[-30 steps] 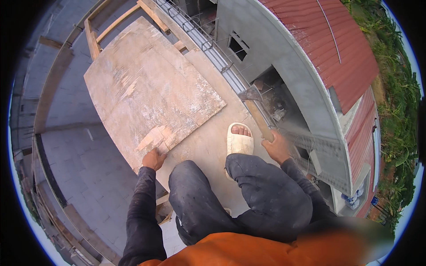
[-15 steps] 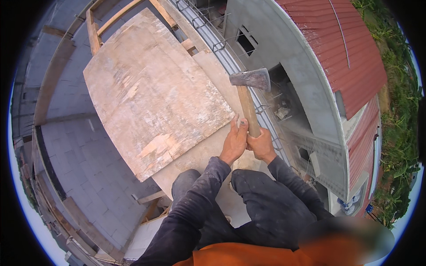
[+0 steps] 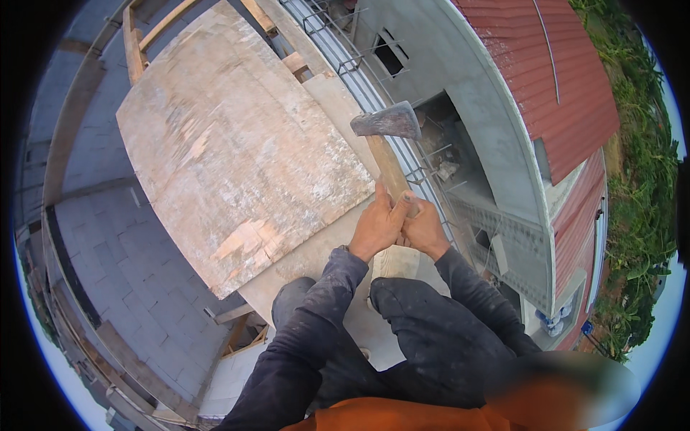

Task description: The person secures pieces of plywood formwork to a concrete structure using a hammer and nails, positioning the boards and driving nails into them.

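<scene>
Together, left hand (image 3: 375,228) and right hand (image 3: 424,230) clench the hatchet (image 3: 388,144) handle beside the plywood sheet (image 3: 230,151)

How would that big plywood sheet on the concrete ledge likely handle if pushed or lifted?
The plywood sheet lies flat and unbent, so it is probably stiff, sliding as one piece. Its broad face suggests awkward weight for one person. The splintered corner looks frayed and may chip or snag. Part of it seems to overhang the ledge, so it could tip.
</scene>
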The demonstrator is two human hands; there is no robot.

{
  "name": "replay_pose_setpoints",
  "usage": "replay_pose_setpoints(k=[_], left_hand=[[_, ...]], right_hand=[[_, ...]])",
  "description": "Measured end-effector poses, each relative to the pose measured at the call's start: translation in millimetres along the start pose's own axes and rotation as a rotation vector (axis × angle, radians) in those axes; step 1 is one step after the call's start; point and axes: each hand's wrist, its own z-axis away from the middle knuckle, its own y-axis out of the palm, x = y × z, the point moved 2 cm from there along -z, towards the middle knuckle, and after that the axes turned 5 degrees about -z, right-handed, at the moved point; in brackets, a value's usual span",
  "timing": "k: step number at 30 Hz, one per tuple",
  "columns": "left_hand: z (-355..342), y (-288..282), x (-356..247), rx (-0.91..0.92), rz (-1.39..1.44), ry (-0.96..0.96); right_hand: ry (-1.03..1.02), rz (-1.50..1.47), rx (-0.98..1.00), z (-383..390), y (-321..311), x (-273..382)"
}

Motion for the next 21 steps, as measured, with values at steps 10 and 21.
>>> replay_pose_setpoints(k=[10, 21], left_hand=[[-9.4, -12.9, -0.6, -0.051, 1.207, -0.079], [-176.5, -103.3, 37.1, -0.587, 0.48, 0.207]], right_hand=[[0.137, -0.803, 0.01, -34.8, 7.9, 40.2], [0.295, -0.699, 0.017, -74.7, 2.6, 53.4]])
